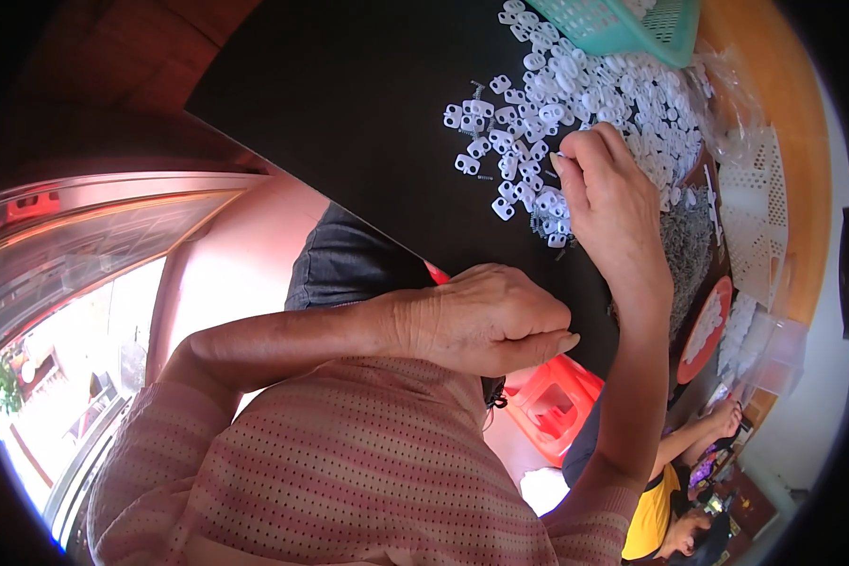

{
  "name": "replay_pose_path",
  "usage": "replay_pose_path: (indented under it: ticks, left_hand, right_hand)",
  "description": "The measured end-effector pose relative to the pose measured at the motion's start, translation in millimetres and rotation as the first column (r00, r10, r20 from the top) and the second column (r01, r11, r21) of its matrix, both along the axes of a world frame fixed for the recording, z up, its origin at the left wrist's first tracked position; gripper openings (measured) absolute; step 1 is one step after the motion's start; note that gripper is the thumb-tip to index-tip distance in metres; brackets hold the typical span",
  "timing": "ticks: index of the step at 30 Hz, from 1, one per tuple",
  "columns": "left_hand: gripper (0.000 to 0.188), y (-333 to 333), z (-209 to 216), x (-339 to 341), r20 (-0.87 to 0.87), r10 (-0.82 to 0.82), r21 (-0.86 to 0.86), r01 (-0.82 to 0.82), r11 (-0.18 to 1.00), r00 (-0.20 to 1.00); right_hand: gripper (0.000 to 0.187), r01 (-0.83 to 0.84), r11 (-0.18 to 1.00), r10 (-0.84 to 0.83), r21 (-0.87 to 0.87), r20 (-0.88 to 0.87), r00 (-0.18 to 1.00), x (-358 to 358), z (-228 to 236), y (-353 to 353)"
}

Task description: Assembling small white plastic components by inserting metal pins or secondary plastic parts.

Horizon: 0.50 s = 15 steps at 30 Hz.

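Note:
My left hand (500, 325) is closed in front of my body, thumb pressed along the curled fingers. Whatever it may hold is hidden. Over the dark table (349, 113), my right hand (611, 193) reaches into the spread of small white plastic pieces (528, 151), each with two holes. Its thumb and index finger are bent together at the pieces; what is between them, if anything, is too small to name. Small metal screws (478, 90) lie scattered among the pieces.
A dense heap of grey screws (681, 269) lies right of my right forearm, with a red plate (706, 330) of white pieces nearer. A green basket (613, 28) stands at the far side. Below are a red stool (549, 406) and, at right, another person's hands (724, 418).

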<state>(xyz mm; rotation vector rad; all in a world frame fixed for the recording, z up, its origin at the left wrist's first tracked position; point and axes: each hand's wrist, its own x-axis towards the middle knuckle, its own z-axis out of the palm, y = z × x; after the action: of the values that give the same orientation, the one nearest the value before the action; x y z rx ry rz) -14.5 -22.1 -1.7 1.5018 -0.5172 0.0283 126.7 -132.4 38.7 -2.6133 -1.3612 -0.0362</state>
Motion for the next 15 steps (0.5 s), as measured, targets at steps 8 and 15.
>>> replay_pose_path:
  ticks: [8, 15]
  left_hand:
    - [0.034, -1.3, 3.2, 0.0, -0.012, 0.011, -0.006, -0.011, 1.0, 1.0]
    - [0.02, -4.6, 5.1, -4.6, -0.067, 0.077, -0.067, -0.082, 0.994, 0.995]
  right_hand:
    - [0.01, 0.047, 0.976, -0.014, 0.214, -0.152, 0.988, -6.6, 5.6, -16.6]
    - [0.017, 0.403, 0.826, -0.092, 0.394, -0.612, 0.786, -44.1, 21.3, -50.9]
